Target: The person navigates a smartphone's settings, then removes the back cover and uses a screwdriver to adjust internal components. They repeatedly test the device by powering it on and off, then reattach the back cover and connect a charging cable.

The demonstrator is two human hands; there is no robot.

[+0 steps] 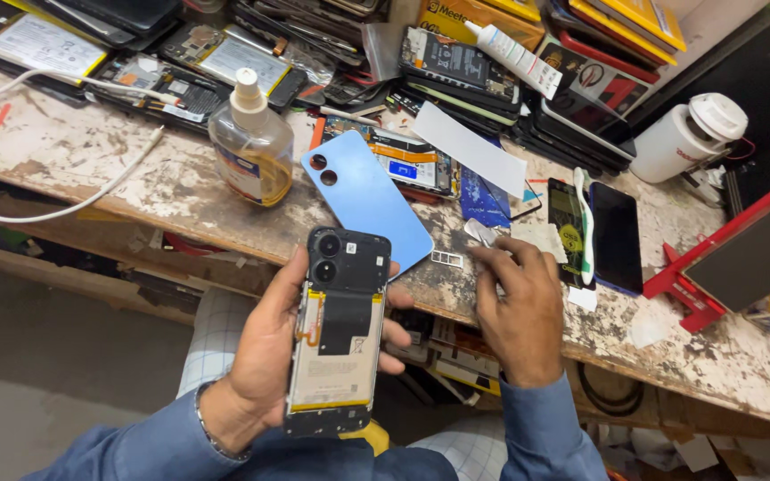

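My left hand (265,356) holds an opened phone (339,330) upright over my lap, back cover off, with its battery, black shielding and camera module showing. Just behind it on the bench lies the detached light blue back cover (369,198). My right hand (517,307) rests on the bench edge, its fingertips on a small silvery piece (483,234) beside a small white card tray (446,259). What the right fingers grip, if anything, I cannot tell.
A clear bottle of yellowish liquid (251,147) stands left of the blue cover. A dark phone (616,236) and a toothbrush (584,227) lie to the right, next to a red stand (741,254). Stacked phones and parts (456,67) line the worn bench (91,151); a white cable (91,191) runs left.
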